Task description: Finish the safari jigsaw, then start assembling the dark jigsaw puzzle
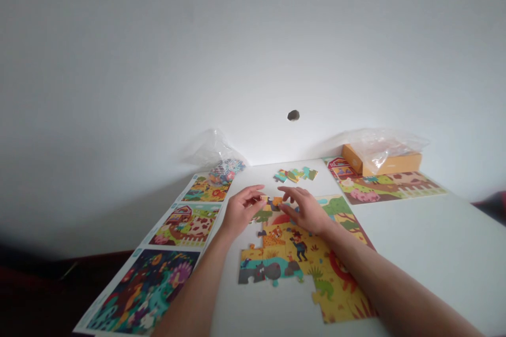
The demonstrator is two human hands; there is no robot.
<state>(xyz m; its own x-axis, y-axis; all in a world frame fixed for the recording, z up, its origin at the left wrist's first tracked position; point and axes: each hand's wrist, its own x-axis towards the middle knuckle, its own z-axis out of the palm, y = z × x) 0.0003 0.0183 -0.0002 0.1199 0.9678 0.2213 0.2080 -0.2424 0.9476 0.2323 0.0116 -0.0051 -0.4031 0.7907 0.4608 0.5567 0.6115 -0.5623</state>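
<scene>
Forearms (pixel 201 281) reach forward, puzzle (pixel 292 245) (unfinished) partly between hands (pixel 238 213) (pixel 307 213).

No readable text, faint marks on the orange box (pixel 399 164), tiny marks on the picture sheet (pixel 177 225), too blurred.

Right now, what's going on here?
A person's left hand and right hand are at small orange-and-dark puzzle pieces along the far edge of a colourful, partly assembled animal jigsaw; whether either grips one is unclear. The jigsaw's near edge has a gap. Loose multicoloured pieces lie beyond the hands on the white table.
</scene>
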